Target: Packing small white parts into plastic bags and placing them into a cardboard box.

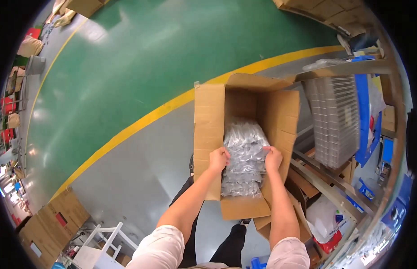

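- Clear plastic packets [245,167]: in a row inside the open carton [281,119].
- Left hand [219,159]: fingers curled narrow, within the carton's left side.
- Right hand [273,159]: likewise, within its right; whether either grips plastic, I cannot tell.
- Uneven tugging could make slick packets slip or tear.

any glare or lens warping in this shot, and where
Head view: pale glare on the green floor; head view: bright highlights on the clear plastic packs in the cardboard box; head view: the rack post bows near the right rim, and the corners go black.
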A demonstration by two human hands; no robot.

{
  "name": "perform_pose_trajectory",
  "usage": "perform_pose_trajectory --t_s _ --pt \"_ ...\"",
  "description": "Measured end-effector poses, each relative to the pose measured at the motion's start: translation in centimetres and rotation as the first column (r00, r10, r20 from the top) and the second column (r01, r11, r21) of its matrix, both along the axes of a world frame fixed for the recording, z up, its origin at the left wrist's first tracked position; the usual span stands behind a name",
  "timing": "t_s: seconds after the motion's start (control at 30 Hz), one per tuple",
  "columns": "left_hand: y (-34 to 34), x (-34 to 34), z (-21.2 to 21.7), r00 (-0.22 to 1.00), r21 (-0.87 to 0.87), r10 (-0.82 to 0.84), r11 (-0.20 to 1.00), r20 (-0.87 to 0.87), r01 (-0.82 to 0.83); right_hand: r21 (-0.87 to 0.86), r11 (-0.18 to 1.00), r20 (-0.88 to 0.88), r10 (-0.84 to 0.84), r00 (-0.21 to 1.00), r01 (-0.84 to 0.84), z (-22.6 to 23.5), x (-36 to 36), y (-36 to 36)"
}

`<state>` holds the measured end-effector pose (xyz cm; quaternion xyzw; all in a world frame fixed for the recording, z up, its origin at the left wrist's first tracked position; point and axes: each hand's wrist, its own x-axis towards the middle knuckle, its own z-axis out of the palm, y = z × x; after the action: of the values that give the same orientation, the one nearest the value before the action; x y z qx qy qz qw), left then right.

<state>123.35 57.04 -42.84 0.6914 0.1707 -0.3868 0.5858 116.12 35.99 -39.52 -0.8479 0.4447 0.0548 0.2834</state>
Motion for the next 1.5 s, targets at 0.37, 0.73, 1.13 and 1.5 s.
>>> perform_pose_trajectory --t_s 0.37,0.73,1.13,1.5 --pt "-1.1 4.0 1.0 0.985 -0.023 -0.136 0.991 -0.110 0.135 0.085 0.904 -0.601 0.383 0.702 -0.420 -2.7 7.3 -1.7" --pt "-0.7 4.4 0.6 0.926 -0.222 -0.300 0.942 -0.228 0.250 0.460 0.671 -0.325 0.736 0.594 -0.581 -20.2 18.2 0.6" --pt "0.6 3.8 0.5 0.933 -0.156 -0.338 0.935 -0.123 0.318 0.266 0.794 -0.666 0.562 0.491 -0.547 -13.6 15.7 1.7" --pt "2.0 0.5 1.7 0.944 -0.144 -0.317 0.934 0.087 0.327 0.006 0.826 -0.372 0.526 0.765 -0.564 -6.6 10.8 0.4"
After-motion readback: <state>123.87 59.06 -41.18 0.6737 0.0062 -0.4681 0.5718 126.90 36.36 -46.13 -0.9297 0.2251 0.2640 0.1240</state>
